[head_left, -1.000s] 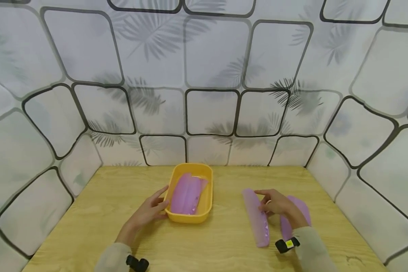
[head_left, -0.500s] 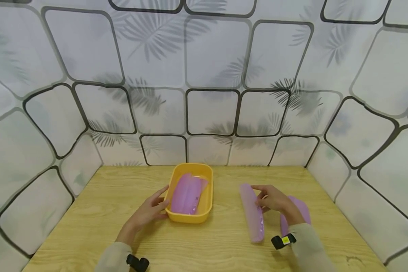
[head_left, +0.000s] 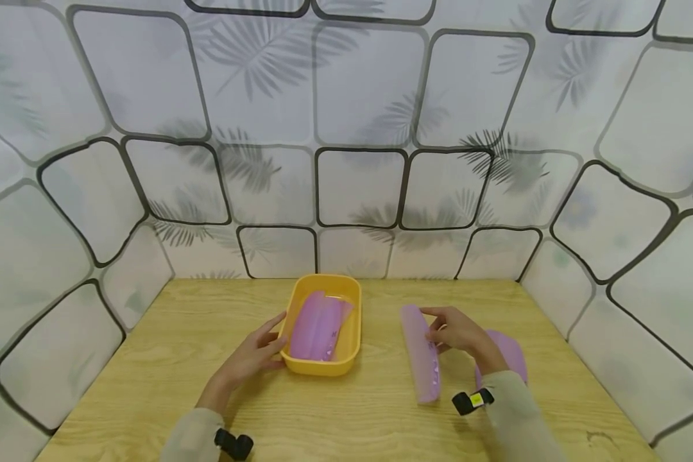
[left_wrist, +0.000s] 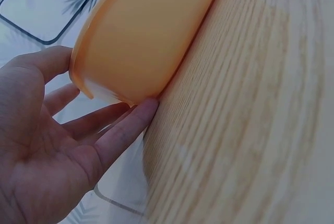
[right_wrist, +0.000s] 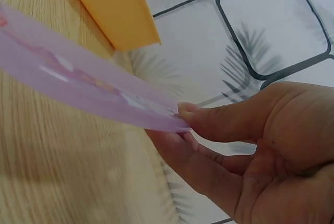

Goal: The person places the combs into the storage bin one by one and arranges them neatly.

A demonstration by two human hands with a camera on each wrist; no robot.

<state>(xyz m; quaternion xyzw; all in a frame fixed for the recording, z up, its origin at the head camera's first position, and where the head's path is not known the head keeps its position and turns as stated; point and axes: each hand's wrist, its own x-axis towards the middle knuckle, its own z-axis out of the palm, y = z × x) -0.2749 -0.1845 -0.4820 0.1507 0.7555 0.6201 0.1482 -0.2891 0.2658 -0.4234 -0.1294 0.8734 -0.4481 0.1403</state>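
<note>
In the head view a yellow plastic tray (head_left: pixel 323 369) stands left of centre, with thin translucent purple plastic pieces (head_left: pixel 312 330) lying in it. My left hand (head_left: pixel 249 360) touches the tray's left side; in the left wrist view its thumb meets the rim and the extended fingers (left_wrist: pixel 125 132) reach the wall low down. To the right, my right hand (head_left: pixel 459 332) pinches the edge of a long, curved translucent purple plastic piece (head_left: pixel 420 359). The right wrist view shows thumb and finger at one end of this purple piece (right_wrist: pixel 94 85), which bears a print. Its exact kind is unclear.
Another purple piece (head_left: pixel 511 353) lies on the wooden table (head_left: pixel 346 423), partly hidden behind the right forearm. Patterned white fabric walls (head_left: pixel 358 192) enclose the back and both sides. Each wrist carries a small black camera.
My right hand has moved left and away from me, bringing the long purple piece along. The left hand and the tray have stayed in place.
</note>
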